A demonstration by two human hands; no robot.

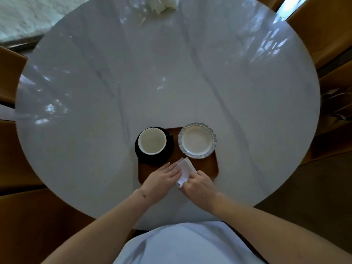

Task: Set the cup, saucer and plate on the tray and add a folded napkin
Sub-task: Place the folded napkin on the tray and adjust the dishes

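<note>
A brown wooden tray [208, 165] lies near the table's front edge. On its left part a white cup [152, 141] stands on a black saucer [155, 159]. A white plate with a scalloped rim [197, 140] sits on the tray's right part. A folded white napkin [185, 169] lies on the tray's near side, between my hands. My left hand [162, 177] rests flat with its fingertips on the napkin's left edge. My right hand [200, 184] pinches the napkin's near corner.
The round white marble table [171, 73] spreads out beyond the tray. A white bundle of paper [162, 3] lies at the far edge. Brown chairs [323, 25] ring the table.
</note>
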